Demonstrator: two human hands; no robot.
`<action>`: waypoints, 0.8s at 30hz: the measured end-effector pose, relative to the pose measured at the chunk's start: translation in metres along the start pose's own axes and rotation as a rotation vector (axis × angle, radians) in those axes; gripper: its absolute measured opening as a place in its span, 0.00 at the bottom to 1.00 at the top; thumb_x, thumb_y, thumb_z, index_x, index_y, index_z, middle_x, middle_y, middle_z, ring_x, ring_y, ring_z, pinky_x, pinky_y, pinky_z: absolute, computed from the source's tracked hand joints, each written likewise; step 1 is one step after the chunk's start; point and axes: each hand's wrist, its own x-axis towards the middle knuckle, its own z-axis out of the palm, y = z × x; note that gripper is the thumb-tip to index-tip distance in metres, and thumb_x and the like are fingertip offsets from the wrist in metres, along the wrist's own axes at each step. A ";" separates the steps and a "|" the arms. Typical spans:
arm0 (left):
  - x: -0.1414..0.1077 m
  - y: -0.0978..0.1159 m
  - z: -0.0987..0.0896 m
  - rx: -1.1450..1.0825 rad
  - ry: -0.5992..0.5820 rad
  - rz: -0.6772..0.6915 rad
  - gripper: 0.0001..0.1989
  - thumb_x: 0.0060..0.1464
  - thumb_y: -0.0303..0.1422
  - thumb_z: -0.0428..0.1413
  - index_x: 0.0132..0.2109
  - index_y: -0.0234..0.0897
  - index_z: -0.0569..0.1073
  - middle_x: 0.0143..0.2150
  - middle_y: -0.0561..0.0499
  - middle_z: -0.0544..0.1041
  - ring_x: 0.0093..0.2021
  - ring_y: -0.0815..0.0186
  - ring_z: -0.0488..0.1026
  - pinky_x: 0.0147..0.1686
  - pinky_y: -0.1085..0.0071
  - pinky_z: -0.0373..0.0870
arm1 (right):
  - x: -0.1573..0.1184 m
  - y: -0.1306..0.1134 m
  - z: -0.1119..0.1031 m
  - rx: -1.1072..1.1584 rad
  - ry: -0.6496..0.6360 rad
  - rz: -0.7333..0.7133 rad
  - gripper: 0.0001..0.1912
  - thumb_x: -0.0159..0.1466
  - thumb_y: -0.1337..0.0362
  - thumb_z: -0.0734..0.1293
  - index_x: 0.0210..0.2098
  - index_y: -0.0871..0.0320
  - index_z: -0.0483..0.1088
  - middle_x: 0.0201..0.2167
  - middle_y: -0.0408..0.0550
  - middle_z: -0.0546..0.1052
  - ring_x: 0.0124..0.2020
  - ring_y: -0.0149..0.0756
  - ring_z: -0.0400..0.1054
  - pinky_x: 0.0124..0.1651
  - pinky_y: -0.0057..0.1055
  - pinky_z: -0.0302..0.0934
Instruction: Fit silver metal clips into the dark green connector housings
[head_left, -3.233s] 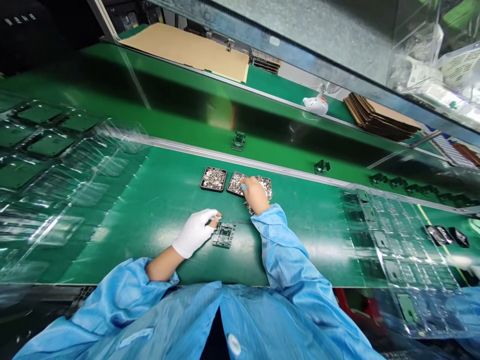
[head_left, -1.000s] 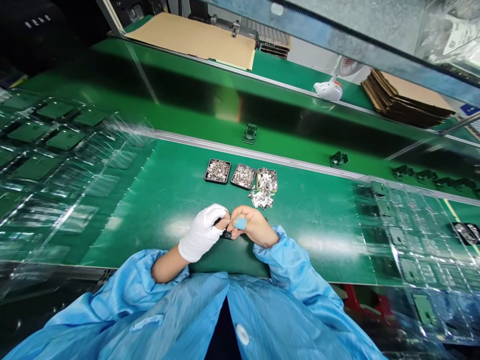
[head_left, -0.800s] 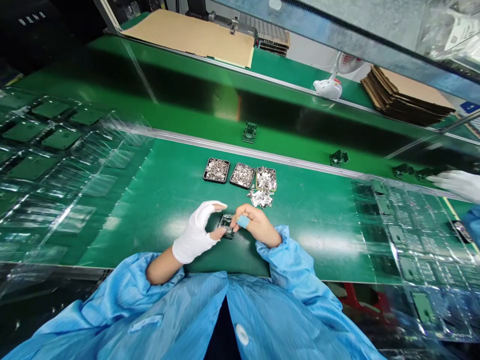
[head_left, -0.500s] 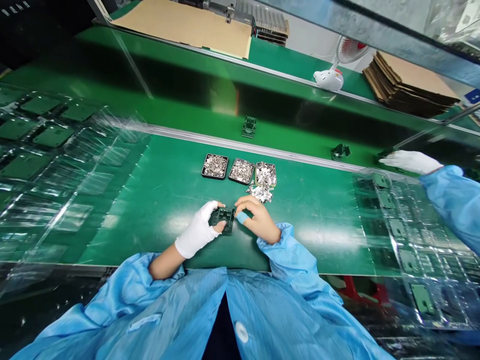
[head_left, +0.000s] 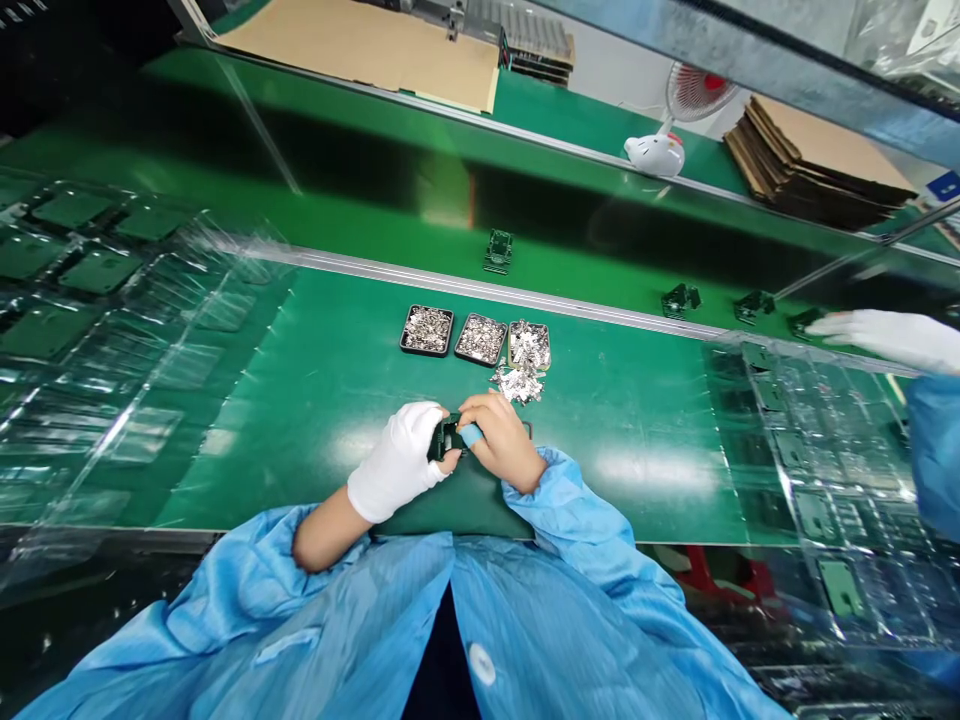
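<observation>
My left hand (head_left: pixel 401 458), in a white glove with bare fingertips, grips a small dark green circuit board (head_left: pixel 448 440) by its edges. My right hand (head_left: pixel 496 437) is bare, with a blue band on one finger. Its fingers are bent together over the board's right side, and what they may pinch is hidden. Beyond the hands stand three small black trays (head_left: pixel 426 331) of shiny metal parts. Loose metal pieces (head_left: pixel 519 383) lie in front of the rightmost tray. A thin frame-like piece (head_left: pixel 529 430) shows partly behind my right hand.
Clear plastic trays (head_left: pixel 94 270) with green boards lie at left, and more plastic trays (head_left: pixel 840 520) at right. Boards (head_left: pixel 499 251) stand on the strip behind the metal rail (head_left: pixel 360 270). A co-worker's white-gloved hand (head_left: pixel 892 335) is at far right.
The board has tilted in my left hand, and my right hand has moved left over it. The co-worker's hand has shifted right, showing more boards on the back strip.
</observation>
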 end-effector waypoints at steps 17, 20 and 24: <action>0.001 -0.001 -0.018 -0.142 -0.287 -0.323 0.18 0.47 0.45 0.52 0.41 0.39 0.64 0.37 0.48 0.72 0.37 0.57 0.72 0.38 0.62 0.71 | 0.006 -0.008 0.005 -0.125 -0.381 0.129 0.11 0.63 0.73 0.61 0.45 0.59 0.64 0.47 0.48 0.73 0.50 0.32 0.67 0.54 0.25 0.59; 0.000 -0.004 -0.020 -0.156 -0.302 -0.351 0.19 0.46 0.47 0.52 0.42 0.41 0.64 0.38 0.49 0.72 0.38 0.56 0.73 0.37 0.62 0.72 | 0.007 -0.013 0.003 -0.203 -0.401 0.139 0.12 0.64 0.71 0.61 0.47 0.59 0.62 0.48 0.49 0.72 0.51 0.33 0.66 0.50 0.26 0.60; 0.002 -0.013 -0.028 -0.132 -0.384 -0.339 0.18 0.50 0.47 0.48 0.44 0.42 0.65 0.40 0.49 0.75 0.39 0.56 0.74 0.36 0.63 0.71 | 0.009 -0.023 0.005 -0.279 -0.423 0.089 0.10 0.66 0.68 0.60 0.47 0.59 0.61 0.48 0.50 0.72 0.48 0.35 0.67 0.45 0.28 0.62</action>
